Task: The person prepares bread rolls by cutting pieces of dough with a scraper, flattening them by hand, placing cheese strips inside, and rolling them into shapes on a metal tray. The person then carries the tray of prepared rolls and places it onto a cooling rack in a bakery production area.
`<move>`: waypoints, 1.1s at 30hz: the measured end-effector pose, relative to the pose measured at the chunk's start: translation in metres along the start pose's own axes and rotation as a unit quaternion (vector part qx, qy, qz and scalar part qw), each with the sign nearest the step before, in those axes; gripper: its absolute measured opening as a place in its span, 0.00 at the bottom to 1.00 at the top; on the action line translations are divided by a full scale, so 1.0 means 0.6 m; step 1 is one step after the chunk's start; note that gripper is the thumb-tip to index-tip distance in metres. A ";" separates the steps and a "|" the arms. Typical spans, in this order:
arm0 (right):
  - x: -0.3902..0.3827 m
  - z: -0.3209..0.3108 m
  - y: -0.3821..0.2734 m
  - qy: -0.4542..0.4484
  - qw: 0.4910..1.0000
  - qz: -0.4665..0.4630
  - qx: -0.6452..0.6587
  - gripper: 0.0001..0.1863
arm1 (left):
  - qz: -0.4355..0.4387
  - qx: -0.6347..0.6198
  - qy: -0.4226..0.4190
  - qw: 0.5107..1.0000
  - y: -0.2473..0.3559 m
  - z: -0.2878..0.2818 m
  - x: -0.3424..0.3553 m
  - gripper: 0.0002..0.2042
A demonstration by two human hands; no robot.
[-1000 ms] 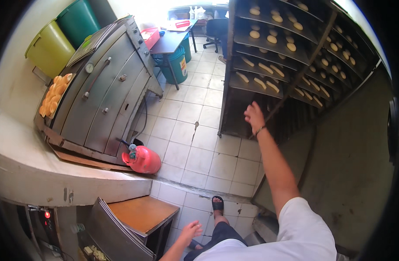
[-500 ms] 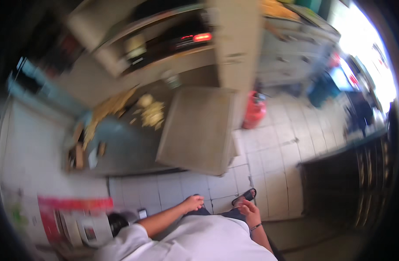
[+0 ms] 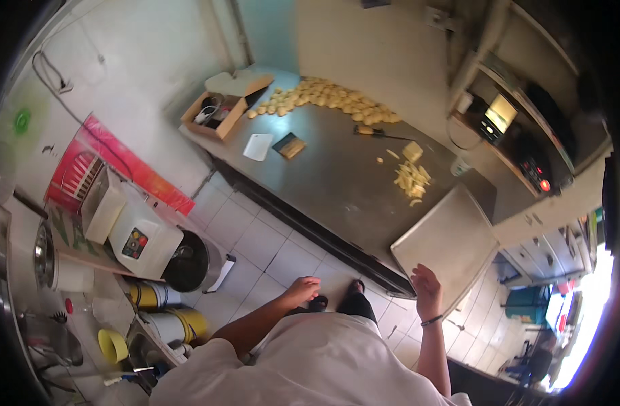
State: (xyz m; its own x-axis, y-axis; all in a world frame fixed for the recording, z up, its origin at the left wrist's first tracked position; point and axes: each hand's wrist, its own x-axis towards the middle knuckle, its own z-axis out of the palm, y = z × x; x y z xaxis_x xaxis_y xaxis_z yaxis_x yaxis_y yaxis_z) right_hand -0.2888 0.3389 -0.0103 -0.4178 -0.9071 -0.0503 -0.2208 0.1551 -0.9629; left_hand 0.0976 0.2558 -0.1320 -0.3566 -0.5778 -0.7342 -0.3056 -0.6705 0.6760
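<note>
My left hand (image 3: 303, 291) hangs loosely curled in front of my body, with nothing visible in it. My right hand (image 3: 427, 287) is raised in front of the large metal tray (image 3: 448, 233), fingers slightly bent and apart; whether it touches the tray is unclear. That tray lies over the right end of the steel worktable (image 3: 310, 176) and juts past its front edge. Behind it is a pile of pale yellow strips (image 3: 411, 181) beside a pale yellow block (image 3: 412, 151). Many round dough pieces (image 3: 323, 95) line the table's back edge.
On the table lie a white scraper (image 3: 258, 147), a dark-and-tan scraper (image 3: 289, 145), a long dark tool (image 3: 377, 131) and an open cardboard box (image 3: 215, 111). A mixer bowl (image 3: 188, 262) and yellow buckets (image 3: 188, 325) stand at left. A shelf unit (image 3: 506, 155) rises at right.
My view has swung left, bringing the mixer and the table's left end into fuller sight. My right hand now appears in front of the tray; before, it was over the floor.
</note>
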 end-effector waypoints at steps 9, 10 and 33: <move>0.261 0.342 -0.129 -0.184 0.943 -0.193 -0.197 0.16 | 0.076 -0.112 0.062 0.989 0.055 -0.088 -0.019 0.22; 0.293 0.384 -0.137 -0.204 0.934 -0.207 -0.209 0.19 | 0.106 -0.078 0.068 0.989 0.048 -0.110 -0.010 0.22; 0.779 0.853 -0.249 -0.207 0.946 -0.241 -0.057 0.09 | 0.339 0.262 0.440 0.789 0.656 -0.491 0.290 0.21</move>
State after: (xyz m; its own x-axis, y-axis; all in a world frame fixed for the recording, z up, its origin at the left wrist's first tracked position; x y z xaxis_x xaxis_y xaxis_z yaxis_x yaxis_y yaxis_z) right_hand -0.0002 -0.3086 -0.0256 0.1321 -0.9553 0.2643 -0.4019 -0.2954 -0.8667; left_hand 0.1752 -0.2456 -0.0119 0.0851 -0.9754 0.2035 -0.7136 0.0828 0.6956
